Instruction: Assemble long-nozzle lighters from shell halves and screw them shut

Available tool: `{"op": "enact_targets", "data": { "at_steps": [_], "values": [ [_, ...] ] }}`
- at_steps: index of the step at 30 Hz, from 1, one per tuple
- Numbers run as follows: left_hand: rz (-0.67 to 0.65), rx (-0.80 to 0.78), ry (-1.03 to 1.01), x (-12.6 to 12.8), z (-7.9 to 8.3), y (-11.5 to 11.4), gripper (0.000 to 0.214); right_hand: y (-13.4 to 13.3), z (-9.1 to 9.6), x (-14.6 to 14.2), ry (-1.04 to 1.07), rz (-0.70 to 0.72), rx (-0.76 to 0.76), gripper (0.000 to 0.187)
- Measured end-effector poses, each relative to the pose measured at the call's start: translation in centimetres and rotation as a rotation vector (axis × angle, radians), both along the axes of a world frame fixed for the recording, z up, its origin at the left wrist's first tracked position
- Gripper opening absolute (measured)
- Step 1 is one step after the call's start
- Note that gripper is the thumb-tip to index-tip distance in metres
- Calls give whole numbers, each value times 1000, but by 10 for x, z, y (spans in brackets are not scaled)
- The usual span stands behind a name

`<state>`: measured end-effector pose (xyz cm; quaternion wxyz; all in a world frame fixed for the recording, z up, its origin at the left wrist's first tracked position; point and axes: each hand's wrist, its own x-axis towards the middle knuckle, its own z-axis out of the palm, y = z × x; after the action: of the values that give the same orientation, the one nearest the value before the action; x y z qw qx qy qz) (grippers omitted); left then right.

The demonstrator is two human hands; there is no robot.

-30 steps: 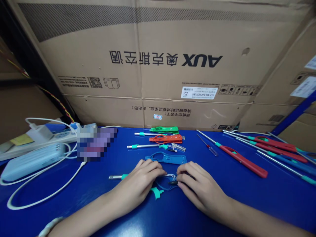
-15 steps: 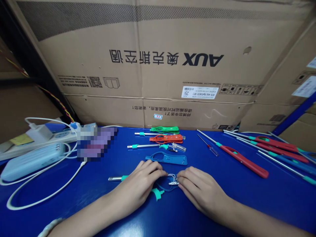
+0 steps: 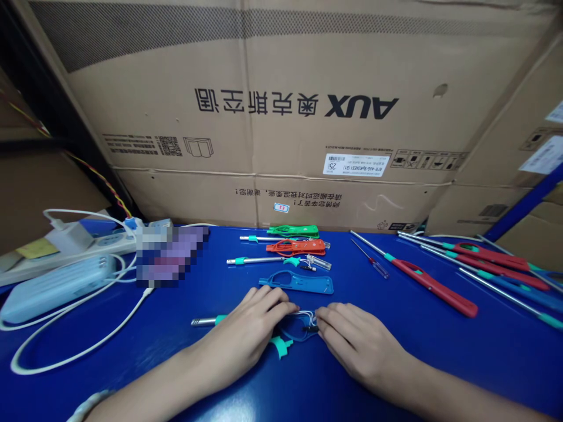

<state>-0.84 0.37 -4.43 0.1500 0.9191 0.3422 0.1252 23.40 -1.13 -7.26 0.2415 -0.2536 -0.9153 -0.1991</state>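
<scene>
My left hand is closed, its fingertips pressed on the left part of a blue lighter casing half lying on the table. A metal tube with a teal collar sticks out left of that hand. My right hand pinches a small black igniter part at the casing's right side; the fingers hide most of it. Thin white wires arc between the two hands. Below the left fingers lies a teal trigger. Just beyond the hands rests another blue casing half.
Orange and green casing halves with tubes lie farther back. A screwdriver and several long lighters, one red, lie right. At left are a power bank, cables and a pixelated object. A cardboard box stands behind.
The small part in my right fingers has turned, from a whitish face to a black one. The tube has shifted slightly left. My left hand has barely moved.
</scene>
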Motion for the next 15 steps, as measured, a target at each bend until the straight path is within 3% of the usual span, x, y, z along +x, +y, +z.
{"op": "enact_targets", "data": {
  "at_steps": [6,15],
  "values": [
    [-3,-5,-1,0,-1,1,49,0,-3,0,-15,-58,-35,24],
    [-2,-4,1,-1,-3,1,48,-5,3,-4,-59,-71,38,30]
  ]
}}
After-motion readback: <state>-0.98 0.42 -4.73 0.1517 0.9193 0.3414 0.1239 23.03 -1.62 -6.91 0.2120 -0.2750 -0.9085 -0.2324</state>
